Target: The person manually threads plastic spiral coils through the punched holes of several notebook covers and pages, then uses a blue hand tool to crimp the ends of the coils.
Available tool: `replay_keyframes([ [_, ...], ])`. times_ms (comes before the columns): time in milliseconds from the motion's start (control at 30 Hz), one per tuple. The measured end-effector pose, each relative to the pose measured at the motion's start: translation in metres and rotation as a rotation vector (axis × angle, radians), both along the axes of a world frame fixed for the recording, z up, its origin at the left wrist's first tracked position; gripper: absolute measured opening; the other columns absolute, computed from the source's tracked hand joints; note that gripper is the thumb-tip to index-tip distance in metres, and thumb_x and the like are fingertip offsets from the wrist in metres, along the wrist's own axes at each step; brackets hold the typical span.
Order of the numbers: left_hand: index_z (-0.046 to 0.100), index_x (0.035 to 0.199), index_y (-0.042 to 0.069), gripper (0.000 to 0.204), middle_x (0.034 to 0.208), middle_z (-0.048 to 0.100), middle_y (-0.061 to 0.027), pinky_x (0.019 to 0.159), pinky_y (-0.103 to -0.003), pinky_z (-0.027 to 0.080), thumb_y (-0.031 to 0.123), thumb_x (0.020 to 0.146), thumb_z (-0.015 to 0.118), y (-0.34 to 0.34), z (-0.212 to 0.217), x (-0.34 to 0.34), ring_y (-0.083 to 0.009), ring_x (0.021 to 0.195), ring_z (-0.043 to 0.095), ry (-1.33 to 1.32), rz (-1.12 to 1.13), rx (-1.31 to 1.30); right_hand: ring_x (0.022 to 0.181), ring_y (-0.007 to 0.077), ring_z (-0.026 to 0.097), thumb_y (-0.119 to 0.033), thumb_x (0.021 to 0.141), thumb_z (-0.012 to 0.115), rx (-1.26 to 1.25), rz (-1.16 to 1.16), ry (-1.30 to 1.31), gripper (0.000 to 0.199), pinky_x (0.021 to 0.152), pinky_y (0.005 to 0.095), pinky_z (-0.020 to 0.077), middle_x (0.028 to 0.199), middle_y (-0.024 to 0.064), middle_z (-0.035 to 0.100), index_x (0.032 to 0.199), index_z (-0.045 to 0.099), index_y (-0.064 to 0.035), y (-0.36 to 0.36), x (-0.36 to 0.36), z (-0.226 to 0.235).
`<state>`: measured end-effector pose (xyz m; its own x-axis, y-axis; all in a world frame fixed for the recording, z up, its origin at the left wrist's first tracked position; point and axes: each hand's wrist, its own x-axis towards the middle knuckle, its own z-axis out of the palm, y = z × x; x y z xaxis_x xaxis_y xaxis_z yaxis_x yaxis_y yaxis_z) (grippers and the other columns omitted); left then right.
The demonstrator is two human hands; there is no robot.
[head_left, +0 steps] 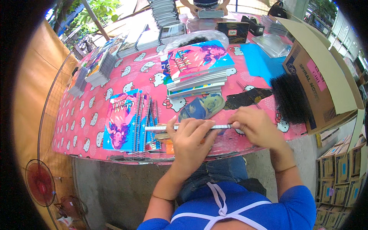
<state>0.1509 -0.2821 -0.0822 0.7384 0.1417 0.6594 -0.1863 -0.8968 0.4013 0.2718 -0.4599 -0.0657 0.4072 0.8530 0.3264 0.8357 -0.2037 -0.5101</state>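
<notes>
— Both hands, what do they hold?
— Left hand [190, 135] and right hand [256, 128] grip my spiral notebook [188, 127] edge-on at the table's [88, 126] near rim.
— Beyond?
— Bound notebooks [128, 120] lie left; a taller stack [197, 69] sits further; black coils [289, 99] lie right, beside a cardboard box [318, 84].

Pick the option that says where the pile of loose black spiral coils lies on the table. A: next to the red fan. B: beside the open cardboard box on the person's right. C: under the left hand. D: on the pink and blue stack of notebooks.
B: the black spiral coils lie on the pink tablecloth, right against the open cardboard box.
</notes>
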Motion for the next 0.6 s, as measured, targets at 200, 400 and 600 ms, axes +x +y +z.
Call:
replay_keyframes([
  [200,0.07,0.091,0.012,0.024,0.085,0.067,0.0013,0.091,-0.039,0.03,0.015,0.068,0.078,-0.003,-0.006,-0.002,-0.0164,0.082,0.06,-0.063,-0.051,-0.014,0.091,0.0327,0.059,-0.022,0.077,0.065,-0.091,0.162,-0.331,0.035,0.072,0.0443,0.049,0.097,0.015,0.059,0.106,0.056,-0.0056,0.054,0.084,-0.059],
  [400,0.065,0.091,0.009,0.032,0.081,0.066,-0.0023,0.082,-0.037,0.035,0.017,0.065,0.081,-0.001,-0.004,-0.002,-0.0187,0.08,0.06,-0.069,0.017,-0.133,0.08,0.0273,0.065,-0.019,0.072,0.07,-0.269,-0.107,-0.072,0.046,0.076,0.0373,0.0517,0.09,0.0141,0.064,0.114,0.056,-0.004,0.063,0.073,-0.077],
  [600,0.061,0.084,0.009,0.033,0.08,0.064,-0.0038,0.079,-0.036,0.037,0.017,0.061,0.084,0.004,-0.013,0.004,-0.0205,0.074,0.06,-0.145,-0.017,-0.102,0.087,0.0175,0.064,-0.013,0.071,0.075,0.397,0.165,0.672,0.042,0.08,0.0314,0.0509,0.098,0.006,0.067,0.109,0.061,-0.0011,0.006,0.078,-0.048],
])
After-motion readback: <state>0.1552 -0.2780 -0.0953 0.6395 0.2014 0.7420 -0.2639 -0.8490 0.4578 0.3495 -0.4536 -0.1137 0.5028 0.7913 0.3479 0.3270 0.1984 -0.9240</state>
